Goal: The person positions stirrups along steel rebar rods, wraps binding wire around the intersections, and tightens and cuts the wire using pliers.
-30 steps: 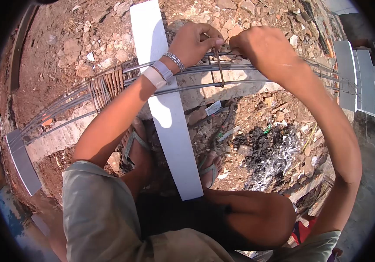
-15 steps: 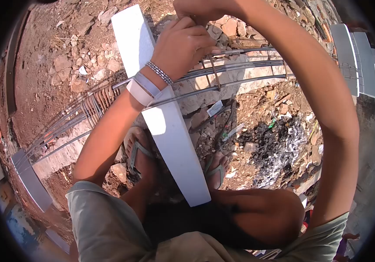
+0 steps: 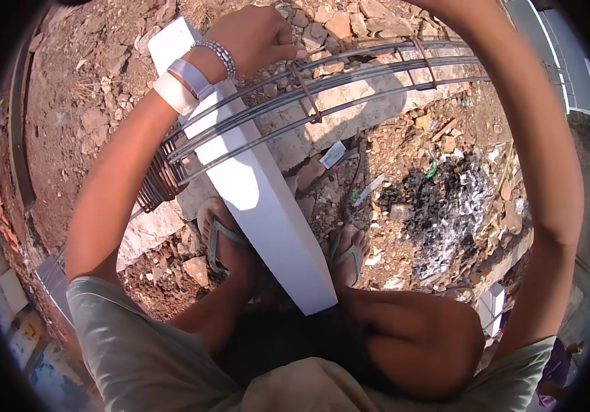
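My left hand (image 3: 257,41), with a bracelet and a wristband on its wrist, is just beyond the steel rods (image 3: 370,72). Its fingers are curled and the thumb points right; whatever it may hold is hidden. My right forearm (image 3: 507,75) arches over the right side, and the hand itself is beyond the top edge. The rods carry bent steel stirrups (image 3: 306,93) spaced along them, with several more bunched (image 3: 164,175) at the left. Beneath the rods a long white beam-like block (image 3: 267,213) slants from between my legs to the far side.
My feet in flip-flops (image 3: 346,254) stand either side of the block. Stones and rubble (image 3: 339,26) cover the ground beyond. Black and grey ash (image 3: 446,213) lies at right. Grey panels (image 3: 569,62) support the rods' right end, another panel (image 3: 54,285) is at left.
My hands have parted: the left has shifted left and the right has gone out of view at the top. The rods, stirrups and block's far end appear shifted in the view.
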The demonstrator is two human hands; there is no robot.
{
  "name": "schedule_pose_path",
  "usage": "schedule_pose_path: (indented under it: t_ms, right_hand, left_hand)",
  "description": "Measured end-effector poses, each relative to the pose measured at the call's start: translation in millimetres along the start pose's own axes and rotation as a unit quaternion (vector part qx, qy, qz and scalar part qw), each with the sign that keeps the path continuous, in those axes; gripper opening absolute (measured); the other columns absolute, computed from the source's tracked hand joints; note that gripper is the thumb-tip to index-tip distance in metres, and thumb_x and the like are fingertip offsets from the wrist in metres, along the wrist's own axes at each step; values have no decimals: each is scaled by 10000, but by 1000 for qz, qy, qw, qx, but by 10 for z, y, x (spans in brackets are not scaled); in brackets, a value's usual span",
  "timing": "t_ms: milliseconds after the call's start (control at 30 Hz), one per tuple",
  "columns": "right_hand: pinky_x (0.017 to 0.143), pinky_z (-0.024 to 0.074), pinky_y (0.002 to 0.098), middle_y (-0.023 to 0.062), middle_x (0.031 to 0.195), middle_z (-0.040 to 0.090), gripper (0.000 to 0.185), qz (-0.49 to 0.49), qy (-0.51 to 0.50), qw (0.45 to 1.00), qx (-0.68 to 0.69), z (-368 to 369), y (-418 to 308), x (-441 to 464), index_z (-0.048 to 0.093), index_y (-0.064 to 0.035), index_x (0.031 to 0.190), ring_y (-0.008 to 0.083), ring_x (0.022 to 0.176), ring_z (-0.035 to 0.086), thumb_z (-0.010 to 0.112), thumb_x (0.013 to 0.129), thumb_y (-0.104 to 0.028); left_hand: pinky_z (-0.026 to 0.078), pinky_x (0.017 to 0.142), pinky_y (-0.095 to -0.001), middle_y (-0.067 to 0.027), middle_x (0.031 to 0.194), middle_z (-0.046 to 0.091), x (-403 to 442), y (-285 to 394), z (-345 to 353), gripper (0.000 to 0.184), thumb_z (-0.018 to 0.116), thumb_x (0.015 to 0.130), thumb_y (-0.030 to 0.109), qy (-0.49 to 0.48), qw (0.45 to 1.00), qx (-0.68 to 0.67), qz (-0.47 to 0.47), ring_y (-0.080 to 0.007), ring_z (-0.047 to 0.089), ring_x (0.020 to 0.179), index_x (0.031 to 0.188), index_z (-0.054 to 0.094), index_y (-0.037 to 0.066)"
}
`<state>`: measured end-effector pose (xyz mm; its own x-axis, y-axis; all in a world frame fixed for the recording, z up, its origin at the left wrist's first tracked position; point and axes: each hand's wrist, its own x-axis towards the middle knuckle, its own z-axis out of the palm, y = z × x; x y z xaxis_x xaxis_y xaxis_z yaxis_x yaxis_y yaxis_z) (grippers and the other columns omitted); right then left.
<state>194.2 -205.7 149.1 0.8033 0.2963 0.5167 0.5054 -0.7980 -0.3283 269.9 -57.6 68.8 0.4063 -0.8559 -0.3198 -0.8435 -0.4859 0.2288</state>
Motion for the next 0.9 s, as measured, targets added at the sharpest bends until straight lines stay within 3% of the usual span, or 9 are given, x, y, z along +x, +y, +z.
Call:
schedule_pose_path:
  t_ms: [67,167,200,433,533,567,667,700,900]
  right_hand:
    - [805,561,363,106,941,751,124,55,65,995,57,-265,-257,-478,759,-58,1003,208,938,723,693,955,-151]
    - [831,560,344,103,936,761,149,193,18,974,118,-315,-730,-1347,753,-33,1053,186,889,726,731,935,-121]
    - [752,533,370,96,857,736,124,199,9,972,121,-178,-838,-1645,721,-41,1006,261,775,696,730,903,-110]
    - [849,482,421,88,868,695,133,338,-96,929,119,885,-1470,-3435,724,-93,1030,293,842,656,729,914,-158]
    - [852,491,440,123,971,683,236,380,-134,913,63,1082,-1471,-3821,683,-82,1137,328,910,655,705,923,-179]
    - [850,496,447,137,1003,677,276,401,-152,902,39,1129,-1458,-3917,667,-76,1173,343,931,653,700,923,-188]
    - [836,510,477,171,1025,659,355,583,-131,795,107,1318,-1347,-4101,619,-45,1224,380,985,638,692,930,-230]
    - [941,514,540,221,1145,631,421,622,-162,752,143,1328,-1304,-4071,543,-37,1271,440,1163,585,690,928,-231]
    - [926,486,534,271,1222,529,644,595,-57,799,63,1784,-1321,-4003,434,8,1377,474,1134,551,731,913,-325]
  left_hand:
    - [549,687,-373,-103,814,714,132,139,-125,305,728,925,357,-92,993,58,-45,-246,697,748,863,734,59]
    - [593,772,-438,-217,867,757,337,388,-171,236,760,794,243,-1,986,166,-25,-326,762,863,875,799,24]
    - [593,766,-437,-218,864,756,401,456,-150,244,762,791,249,-13,981,195,-2,-331,760,857,868,795,19]
    - [566,734,-468,-159,785,723,535,157,-44,108,720,772,154,-17,950,229,212,-340,718,796,820,768,70]
    - [556,716,-393,-98,828,704,222,232,-304,239,735,915,289,-23,955,164,247,-272,716,807,981,724,59]
    - [566,728,-402,-98,870,704,231,219,-392,243,737,901,228,-61,921,221,314,-298,723,844,1068,704,55]
    - [583,776,-404,-99,999,722,196,345,-427,224,734,886,165,-74,945,250,196,-319,731,899,1075,715,46]
    - [582,774,-409,-103,987,722,194,346,-454,217,730,883,173,-73,948,256,176,-323,729,891,1061,719,50]
    - [572,764,-443,-128,910,723,353,160,-362,186,709,866,217,-53,931,256,255,-346,718,844,978,746,73]
